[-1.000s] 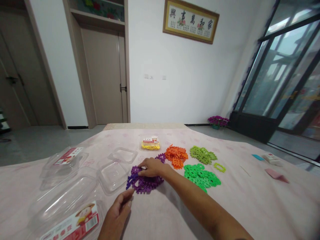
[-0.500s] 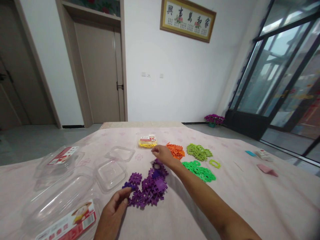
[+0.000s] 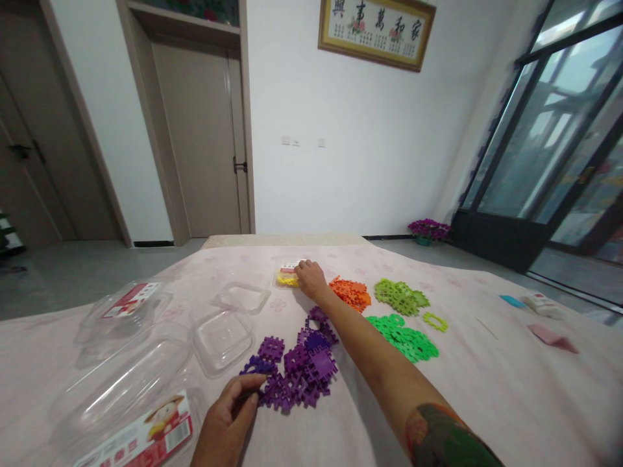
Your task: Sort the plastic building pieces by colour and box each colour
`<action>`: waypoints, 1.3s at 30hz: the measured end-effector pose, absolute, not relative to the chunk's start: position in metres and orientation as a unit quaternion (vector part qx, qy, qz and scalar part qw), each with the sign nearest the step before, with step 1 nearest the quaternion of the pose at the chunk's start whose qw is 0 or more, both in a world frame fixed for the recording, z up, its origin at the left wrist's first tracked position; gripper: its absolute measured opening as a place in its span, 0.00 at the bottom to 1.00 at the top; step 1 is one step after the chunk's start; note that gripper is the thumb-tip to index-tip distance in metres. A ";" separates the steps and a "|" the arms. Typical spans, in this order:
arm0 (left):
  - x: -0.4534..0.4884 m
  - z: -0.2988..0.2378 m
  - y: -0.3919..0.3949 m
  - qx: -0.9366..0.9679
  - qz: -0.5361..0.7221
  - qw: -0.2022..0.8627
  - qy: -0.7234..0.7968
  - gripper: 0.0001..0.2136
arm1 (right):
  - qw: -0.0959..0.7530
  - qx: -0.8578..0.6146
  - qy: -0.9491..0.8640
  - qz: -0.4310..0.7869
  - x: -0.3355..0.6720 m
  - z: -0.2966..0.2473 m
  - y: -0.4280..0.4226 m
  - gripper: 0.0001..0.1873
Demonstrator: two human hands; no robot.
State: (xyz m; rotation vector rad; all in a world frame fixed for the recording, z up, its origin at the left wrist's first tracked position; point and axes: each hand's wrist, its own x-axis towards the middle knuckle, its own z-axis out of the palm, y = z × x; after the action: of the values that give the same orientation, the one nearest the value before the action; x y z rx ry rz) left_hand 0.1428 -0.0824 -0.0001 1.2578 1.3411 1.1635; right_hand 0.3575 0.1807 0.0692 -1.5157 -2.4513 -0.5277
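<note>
A pile of purple pieces (image 3: 304,370) lies near the middle of the cloth (image 3: 350,428), the left hand (image 3: 231,415) at its near left edge, whether pinching one I cannot tell. Farther off, the right hand (image 3: 310,279) covers the right end of a clear box (image 3: 287,267) of yellow pieces (image 3: 287,281), its grip hidden; orange pieces (image 3: 351,296) lie just right, clear trays (image 3: 222,344) left.

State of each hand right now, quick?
Left hand: partly curled at the purple pieces; grip cannot be told.
Right hand: at the clear box with yellow pieces; grip cannot be told.
</note>
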 end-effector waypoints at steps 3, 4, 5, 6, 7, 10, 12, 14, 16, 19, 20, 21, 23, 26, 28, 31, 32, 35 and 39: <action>0.144 0.002 -0.083 0.525 0.470 0.453 0.545 0.16 | 0.088 -0.508 -0.836 -0.188 0.357 0.066 0.186 0.13; 0.144 0.003 -0.084 0.528 0.471 0.450 0.545 0.16 | 0.083 -0.508 -0.836 -0.190 0.356 0.065 0.187 0.13; 0.145 0.005 -0.084 0.530 0.471 0.447 0.546 0.16 | 0.077 -0.508 -0.836 -0.192 0.356 0.065 0.188 0.13; 0.145 0.006 -0.084 0.531 0.470 0.446 0.546 0.16 | 0.072 -0.508 -0.836 -0.193 0.356 0.064 0.189 0.14; 0.146 0.007 -0.084 0.532 0.469 0.445 0.547 0.16 | 0.067 -0.509 -0.836 -0.194 0.356 0.064 0.190 0.14; 0.145 0.008 -0.084 0.534 0.466 0.444 0.547 0.16 | 0.054 -0.509 -0.836 -0.195 0.355 0.063 0.191 0.14; 0.144 0.007 -0.084 0.536 0.468 0.442 0.547 0.16 | 0.047 -0.509 -0.837 -0.195 0.354 0.064 0.191 0.14; 0.144 0.007 -0.084 0.535 0.471 0.437 0.548 0.15 | 0.040 -0.506 -0.839 -0.196 0.354 0.065 0.190 0.14; 0.144 0.007 -0.084 0.533 0.476 0.435 0.548 0.14 | 0.034 -0.502 -0.842 -0.196 0.354 0.066 0.189 0.15; 0.145 0.007 -0.084 0.528 0.480 0.434 0.551 0.14 | 0.024 -0.498 -0.844 -0.195 0.357 0.068 0.187 0.15; 0.145 0.008 -0.084 0.527 0.479 0.434 0.551 0.15 | 0.020 -0.497 -0.846 -0.195 0.358 0.069 0.186 0.15; 0.146 0.008 -0.085 0.527 0.480 0.433 0.552 0.15 | 0.017 -0.495 -0.847 -0.195 0.359 0.070 0.184 0.15; 0.146 0.010 -0.085 0.530 0.476 0.432 0.553 0.15 | 0.011 -0.489 -0.850 -0.195 0.362 0.070 0.179 0.14; 0.147 0.013 -0.086 0.532 0.467 0.431 0.559 0.16 | 0.004 -0.479 -0.856 -0.195 0.368 0.071 0.169 0.14; 0.148 0.014 -0.087 0.531 0.464 0.429 0.565 0.17 | 0.000 -0.474 -0.859 -0.194 0.371 0.071 0.161 0.14; 0.148 0.016 -0.088 0.533 0.464 0.429 0.563 0.16 | -0.003 -0.468 -0.863 -0.193 0.373 0.071 0.152 0.14; 0.148 0.016 -0.088 0.535 0.464 0.428 0.561 0.16 | -0.003 -0.466 -0.864 -0.192 0.374 0.072 0.150 0.14; 0.148 0.015 -0.088 0.540 0.469 0.421 0.558 0.15 | -0.003 -0.465 -0.865 -0.188 0.374 0.074 0.147 0.14; 0.148 0.012 -0.088 0.545 0.483 0.400 0.556 0.13 | 0.003 -0.469 -0.864 -0.181 0.374 0.080 0.144 0.14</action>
State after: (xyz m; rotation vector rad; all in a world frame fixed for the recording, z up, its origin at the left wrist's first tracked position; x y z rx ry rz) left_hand 0.1476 -0.0875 0.0121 1.3781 1.4074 1.2221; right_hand 0.3741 0.1440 0.0800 -1.4713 -2.7105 -0.5681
